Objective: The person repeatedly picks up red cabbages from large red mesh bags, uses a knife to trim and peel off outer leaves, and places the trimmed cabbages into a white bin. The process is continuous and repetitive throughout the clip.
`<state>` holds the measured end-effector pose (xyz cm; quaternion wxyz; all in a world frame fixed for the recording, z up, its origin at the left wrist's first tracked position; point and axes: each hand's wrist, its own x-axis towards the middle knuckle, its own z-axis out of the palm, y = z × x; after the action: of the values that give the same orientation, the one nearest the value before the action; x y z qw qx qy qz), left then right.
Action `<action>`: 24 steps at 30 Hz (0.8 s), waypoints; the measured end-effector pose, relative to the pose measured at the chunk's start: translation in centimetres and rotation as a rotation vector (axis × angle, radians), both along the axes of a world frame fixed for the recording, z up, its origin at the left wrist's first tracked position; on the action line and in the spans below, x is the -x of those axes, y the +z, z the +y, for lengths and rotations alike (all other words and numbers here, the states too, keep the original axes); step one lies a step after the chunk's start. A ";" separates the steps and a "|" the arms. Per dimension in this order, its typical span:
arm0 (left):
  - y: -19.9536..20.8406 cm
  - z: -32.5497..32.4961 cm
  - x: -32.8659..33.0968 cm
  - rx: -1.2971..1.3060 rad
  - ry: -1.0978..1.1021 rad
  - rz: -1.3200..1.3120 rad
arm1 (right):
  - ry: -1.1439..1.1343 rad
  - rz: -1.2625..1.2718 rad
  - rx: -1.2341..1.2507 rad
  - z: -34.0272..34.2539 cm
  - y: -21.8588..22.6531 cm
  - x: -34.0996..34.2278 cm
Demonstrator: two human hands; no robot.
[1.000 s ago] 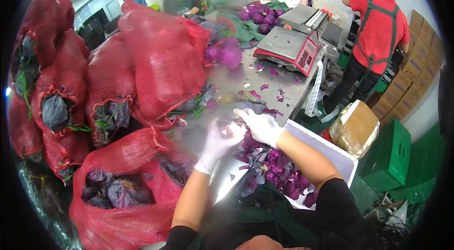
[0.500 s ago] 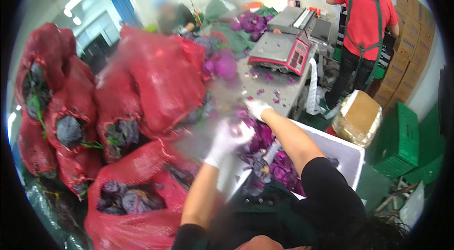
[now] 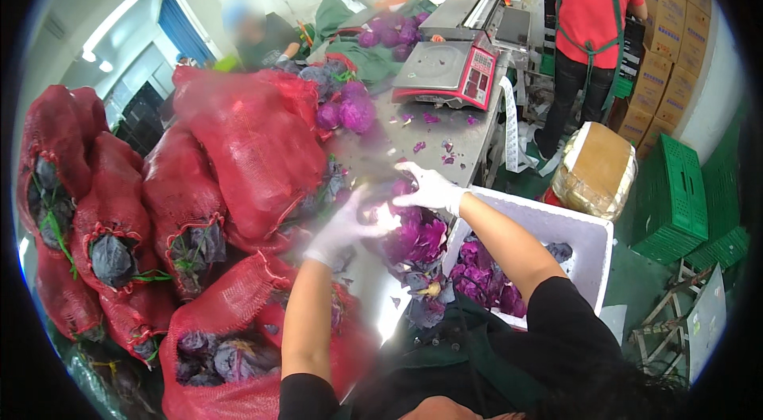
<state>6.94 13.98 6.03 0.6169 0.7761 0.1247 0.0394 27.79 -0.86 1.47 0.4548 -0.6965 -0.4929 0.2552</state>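
Both my hands wear white gloves and cup a purple cabbage (image 3: 385, 193) between them, above the metal table. My left hand (image 3: 346, 228) curls round its near left side, partly blurred by a smear in the picture. On its right side, the fingers and thumb of my right hand (image 3: 433, 188) bend round it. Close below my hands sit more purple cabbages (image 3: 412, 239). Loose dark outer leaves (image 3: 429, 301) lie by my apron, one showing a pale stem base. A white foam box (image 3: 584, 261) holding purple cabbages stands under my right forearm.
Red mesh sacks (image 3: 246, 154) of cabbages crowd the left. Beyond my hands, a red-edged scale (image 3: 441, 74) stands on the metal table (image 3: 417, 134) among leaf scraps. A person in red (image 3: 592, 15) stands by stacked cartons (image 3: 675, 30); green crates (image 3: 671, 197) are at right.
My hands have come to either side of the cabbage, the right one turning with its fingers more spread. The view has shifted, so the scale and co-worker appear higher and further left.
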 end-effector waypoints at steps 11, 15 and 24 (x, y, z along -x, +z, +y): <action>-3.5 -3.9 0.3 -0.440 0.523 0.010 | -0.029 -0.278 -0.016 1.4 2.6 2.5; -2.7 -4.9 -0.2 -0.537 0.547 0.050 | -0.106 -0.345 0.119 1.5 3.4 2.8; -3.5 -6.3 -0.7 -0.767 0.534 0.062 | -0.311 -0.379 0.316 4.2 -2.0 -1.1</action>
<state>7.67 7.64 2.51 0.2499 0.8896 0.3150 0.2166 28.87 3.36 -0.51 0.2743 -0.8610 -0.4107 0.1213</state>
